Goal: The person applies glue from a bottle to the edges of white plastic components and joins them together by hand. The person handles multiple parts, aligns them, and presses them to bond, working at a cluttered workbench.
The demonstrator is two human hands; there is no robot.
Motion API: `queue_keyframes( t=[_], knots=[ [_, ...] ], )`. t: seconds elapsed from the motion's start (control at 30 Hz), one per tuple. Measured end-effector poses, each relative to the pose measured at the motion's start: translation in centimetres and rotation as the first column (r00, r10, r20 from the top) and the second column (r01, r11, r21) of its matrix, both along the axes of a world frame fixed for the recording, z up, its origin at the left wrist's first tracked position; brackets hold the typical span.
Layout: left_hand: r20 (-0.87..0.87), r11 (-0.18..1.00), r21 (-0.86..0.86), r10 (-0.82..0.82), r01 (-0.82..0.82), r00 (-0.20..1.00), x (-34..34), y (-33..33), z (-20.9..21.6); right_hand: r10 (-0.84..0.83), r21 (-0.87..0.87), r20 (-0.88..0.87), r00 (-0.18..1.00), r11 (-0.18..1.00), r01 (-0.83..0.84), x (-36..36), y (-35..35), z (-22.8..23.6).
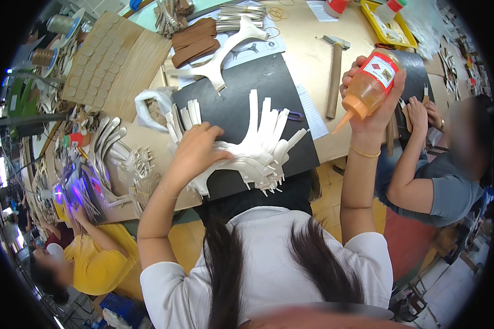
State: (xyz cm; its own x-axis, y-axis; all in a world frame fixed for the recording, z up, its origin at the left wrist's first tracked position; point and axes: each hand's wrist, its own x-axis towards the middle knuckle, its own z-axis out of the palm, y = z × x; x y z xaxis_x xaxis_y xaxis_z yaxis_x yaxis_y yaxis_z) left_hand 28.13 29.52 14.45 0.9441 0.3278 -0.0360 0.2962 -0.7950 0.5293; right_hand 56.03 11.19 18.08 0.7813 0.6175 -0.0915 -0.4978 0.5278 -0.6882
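My right hand (383, 107) is wrapped round a squeeze bottle (370, 82) with amber contents and a red-and-white label. Its orange nozzle tilts down to the left, above the table and apart from the pieces. My left hand (196, 149) lies over the left part of a stack of white strappy pieces (258, 148), thumb and fingers apart; the undersides of its fingers are hidden. The pieces, which look like cut leather, fan their straps away from me on a black mat (233, 109). One single white branched piece (225, 55) lies beyond them, across the mat's far edge.
A hammer (335, 77) lies right of the mat, and a purple tool (295, 115) sits on it. Brown strips (195, 41), a plastic bag (152, 107) and a yellow tray (389, 24) stand around. Co-workers sit at right (439, 170) and left (101, 257).
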Motion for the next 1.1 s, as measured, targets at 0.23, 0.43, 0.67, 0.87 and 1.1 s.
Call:
queue_keyframes(
  t=[0.23,0.43,0.67,0.87,1.1],
  knots=[
    [-0.497,0.707,-0.040,0.599,-0.706,0.628,-10.2,-0.7,1.1,0.026,-0.032,-0.017,1.000,0.999,-0.026,-2.3,2.0,-0.3],
    [-0.044,0.671,-0.105,0.734,-0.734,0.677,-11.5,-7.0,-4.0,0.183,0.113,-0.069,0.981,0.978,-0.174,-4.1,4.2,-0.8],
    [0.206,0.611,-0.166,0.789,-0.774,0.579,-12.3,-8.8,-4.5,0.169,-0.022,-0.016,0.985,0.985,-0.170,-5.5,5.5,-0.3],
    [0.107,0.295,-0.892,0.874,-0.341,0.474,-11.6,-7.4,-0.2,0.259,0.095,0.087,0.962,0.959,-0.267,-6.2,6.0,0.7],
    [0.063,0.211,-0.971,0.682,-0.113,0.729,-5.5,-4.6,6.2,-0.094,0.052,0.314,0.945,0.995,0.082,-9.0,6.4,2.5]
  ],
)
